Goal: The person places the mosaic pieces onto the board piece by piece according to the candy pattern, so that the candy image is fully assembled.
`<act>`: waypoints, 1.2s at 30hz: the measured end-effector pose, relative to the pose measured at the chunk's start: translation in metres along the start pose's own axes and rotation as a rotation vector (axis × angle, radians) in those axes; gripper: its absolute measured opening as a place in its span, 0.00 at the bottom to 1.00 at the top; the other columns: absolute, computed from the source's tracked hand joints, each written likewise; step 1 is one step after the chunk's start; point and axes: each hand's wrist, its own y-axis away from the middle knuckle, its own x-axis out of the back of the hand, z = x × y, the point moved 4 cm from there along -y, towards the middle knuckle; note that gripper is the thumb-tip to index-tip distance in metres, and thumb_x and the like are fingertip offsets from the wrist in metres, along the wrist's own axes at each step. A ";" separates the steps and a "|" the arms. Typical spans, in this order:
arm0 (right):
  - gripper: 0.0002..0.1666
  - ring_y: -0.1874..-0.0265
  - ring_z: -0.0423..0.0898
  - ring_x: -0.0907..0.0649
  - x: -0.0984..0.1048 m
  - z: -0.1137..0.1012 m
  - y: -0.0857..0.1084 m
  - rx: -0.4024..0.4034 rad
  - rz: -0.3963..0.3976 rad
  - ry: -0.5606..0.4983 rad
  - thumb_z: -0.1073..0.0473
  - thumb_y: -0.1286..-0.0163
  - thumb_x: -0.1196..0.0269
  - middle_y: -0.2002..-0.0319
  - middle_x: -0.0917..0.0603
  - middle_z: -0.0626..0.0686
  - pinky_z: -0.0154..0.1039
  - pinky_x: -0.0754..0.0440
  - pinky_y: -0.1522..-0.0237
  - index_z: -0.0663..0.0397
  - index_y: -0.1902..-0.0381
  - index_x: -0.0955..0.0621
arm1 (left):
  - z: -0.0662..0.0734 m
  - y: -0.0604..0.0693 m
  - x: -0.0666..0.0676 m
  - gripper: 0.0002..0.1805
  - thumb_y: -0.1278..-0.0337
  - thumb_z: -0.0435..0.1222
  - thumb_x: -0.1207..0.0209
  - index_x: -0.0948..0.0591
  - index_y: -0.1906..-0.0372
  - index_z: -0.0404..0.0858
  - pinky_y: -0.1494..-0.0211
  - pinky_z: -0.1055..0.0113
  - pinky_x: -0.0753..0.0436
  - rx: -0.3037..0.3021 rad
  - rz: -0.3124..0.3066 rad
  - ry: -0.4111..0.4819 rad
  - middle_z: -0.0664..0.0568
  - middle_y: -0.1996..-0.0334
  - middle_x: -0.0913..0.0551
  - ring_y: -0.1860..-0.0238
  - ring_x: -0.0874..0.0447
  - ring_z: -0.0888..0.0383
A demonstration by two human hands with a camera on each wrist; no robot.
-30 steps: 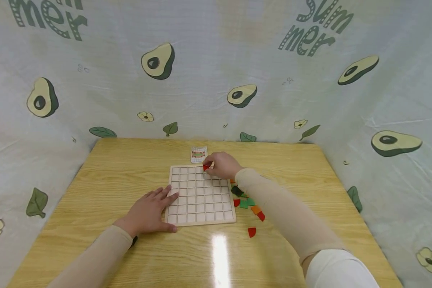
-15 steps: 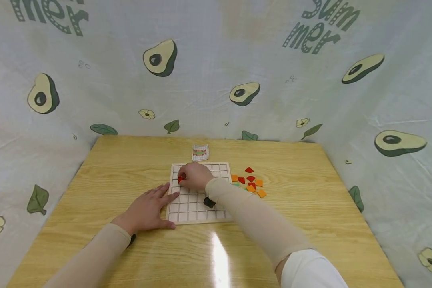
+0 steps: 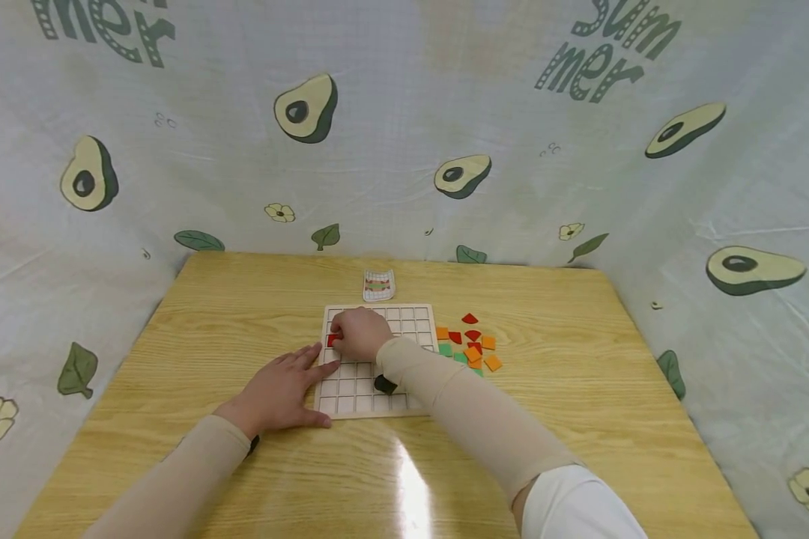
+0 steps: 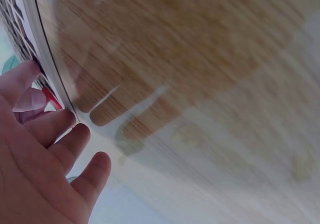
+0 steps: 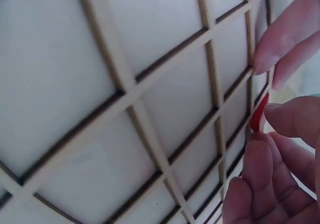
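A square wooden grid board (image 3: 414,314) lies on the table. My right hand (image 3: 362,335) is over its upper left part, pinching a red piece (image 3: 333,340) at a cell in the leftmost column. In the right wrist view the red piece (image 5: 259,113) shows edge-on between thumb and fingers, at the grid; how far it sits in the cell cannot be told. My left hand (image 3: 279,393) lies with spread fingers along the board's left edge, fingertips touching the frame. The left wrist view shows this hand (image 4: 55,169) beside the board's rim.
Loose red, orange (image 3: 488,342) and green (image 3: 446,349) flat pieces lie to the right of the board, some overlapping. Behind the board is a small card (image 3: 379,285) with a coloured grid pattern. A printed cloth (image 3: 391,127) hangs around the wooden table (image 3: 546,322).
From the board's top edge, my right hand has moved left and toward me with the red piece, reaching the leftmost column. It has stayed there over the last half second. The left hand stays put.
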 end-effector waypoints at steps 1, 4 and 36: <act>0.07 0.73 0.37 0.22 0.000 0.000 0.000 0.002 0.001 -0.004 0.55 0.38 0.32 0.74 0.21 0.37 0.34 0.24 0.71 0.43 0.61 0.14 | 0.000 0.000 0.000 0.51 0.54 0.69 0.36 0.30 0.27 0.47 0.34 0.38 0.35 0.002 -0.003 0.001 0.33 0.27 0.40 0.28 0.40 0.38; 0.10 0.72 0.37 0.22 0.001 -0.001 0.001 0.015 0.006 -0.008 0.57 0.37 0.33 0.74 0.21 0.37 0.33 0.24 0.68 0.44 0.57 0.13 | 0.000 0.000 0.000 0.51 0.54 0.70 0.36 0.30 0.26 0.47 0.34 0.38 0.34 0.002 -0.003 -0.001 0.33 0.27 0.39 0.28 0.39 0.38; 0.17 0.73 0.41 0.25 0.071 0.178 0.158 -0.006 -0.041 0.054 0.56 0.35 0.31 0.59 0.16 0.49 0.37 0.22 0.68 0.53 0.49 0.14 | 0.000 -0.002 -0.005 0.53 0.55 0.69 0.36 0.32 0.25 0.45 0.33 0.38 0.35 0.011 -0.035 0.036 0.34 0.25 0.44 0.27 0.42 0.37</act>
